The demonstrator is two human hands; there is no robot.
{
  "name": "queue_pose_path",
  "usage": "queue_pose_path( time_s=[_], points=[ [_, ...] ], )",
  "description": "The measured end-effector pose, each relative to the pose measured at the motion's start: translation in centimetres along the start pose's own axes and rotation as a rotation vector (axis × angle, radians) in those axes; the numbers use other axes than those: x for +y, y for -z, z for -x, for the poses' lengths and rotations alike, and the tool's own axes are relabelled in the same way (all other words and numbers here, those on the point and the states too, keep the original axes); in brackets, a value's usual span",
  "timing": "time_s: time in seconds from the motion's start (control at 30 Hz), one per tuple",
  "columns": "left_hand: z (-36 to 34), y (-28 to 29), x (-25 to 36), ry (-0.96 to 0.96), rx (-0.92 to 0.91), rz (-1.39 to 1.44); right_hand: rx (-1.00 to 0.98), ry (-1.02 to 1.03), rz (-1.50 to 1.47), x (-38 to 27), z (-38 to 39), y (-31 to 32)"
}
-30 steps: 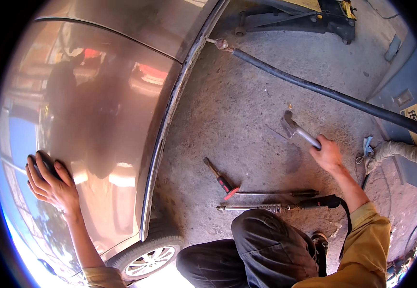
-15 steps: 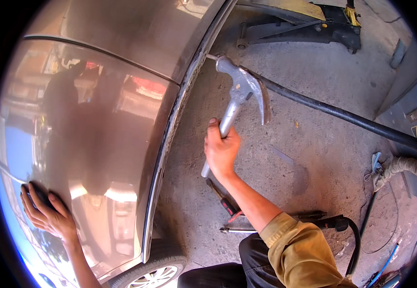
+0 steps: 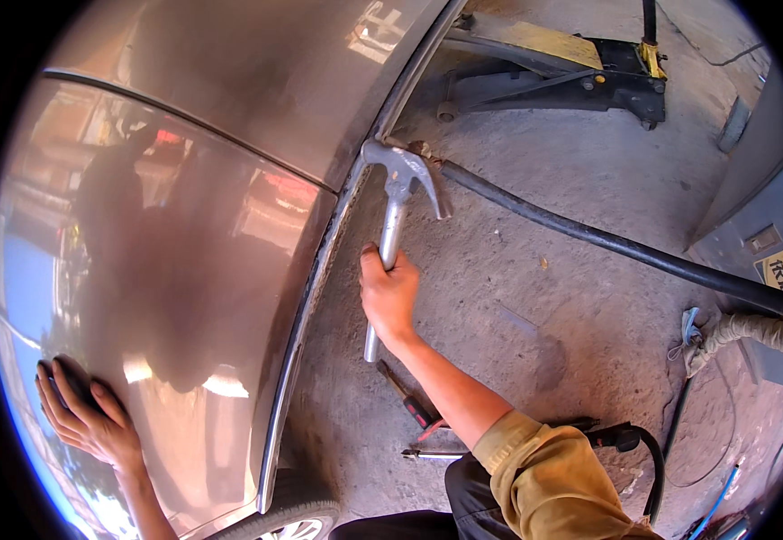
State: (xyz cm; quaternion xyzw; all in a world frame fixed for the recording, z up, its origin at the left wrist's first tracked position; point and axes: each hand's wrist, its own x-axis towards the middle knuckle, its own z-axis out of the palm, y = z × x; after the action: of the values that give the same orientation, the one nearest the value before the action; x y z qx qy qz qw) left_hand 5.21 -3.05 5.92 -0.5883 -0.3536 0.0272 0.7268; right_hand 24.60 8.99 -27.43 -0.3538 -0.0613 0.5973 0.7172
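My right hand [image 3: 389, 292] is wrapped around the silver handle of a claw hammer [image 3: 402, 175]. The hammer's striking face meets the lower edge of the brown car door [image 3: 202, 234], near the seam between two panels; whether it touches cannot be told. My left hand [image 3: 90, 414] lies on the glossy panel at the lower left, fingers spread, with a dark patch beside the thumb that may be a reflection. Just behind the hammer head, a long black bar [image 3: 589, 225] ends in a rusty brown tip close to the car's edge.
A black and yellow floor jack [image 3: 571, 72] stands at the far right of the car. On the concrete lie a screwdriver [image 3: 407, 396] and a metal rod-like tool [image 3: 432, 454]. A grey cabinet [image 3: 760, 207] and a cloth-wrapped hose [image 3: 751, 333] are at the right. The car's wheel [image 3: 292, 517] shows at the bottom.
The hammer in my right hand has moved left against or close to the car's edge. The view has shifted slightly. My left hand stays on the panel.
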Motion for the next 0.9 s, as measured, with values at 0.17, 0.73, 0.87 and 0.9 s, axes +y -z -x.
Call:
queue_pose_path(
  time_s=[0.17,0.73,0.87,0.9],
  points=[
    [-0.1,0.3,0.2,-0.007,-0.002,0.003,0.214,0.034,-0.430,-2.9,1.6,-0.5],
    [0.5,-0.3,-0.6,-0.055,0.029,0.024,0.057,-0.022,-0.020,-1.0,0.3,1.0],
    [0.2,-0.8,-0.4,-0.044,0.028,0.007,0.237,0.210,-0.219,0.8,-0.2,0.6],
    [0.4,-0.7,-0.5,-0.057,0.025,0.011,0.252,0.288,-0.209,1.3,-0.3,0.3]
  ],
)
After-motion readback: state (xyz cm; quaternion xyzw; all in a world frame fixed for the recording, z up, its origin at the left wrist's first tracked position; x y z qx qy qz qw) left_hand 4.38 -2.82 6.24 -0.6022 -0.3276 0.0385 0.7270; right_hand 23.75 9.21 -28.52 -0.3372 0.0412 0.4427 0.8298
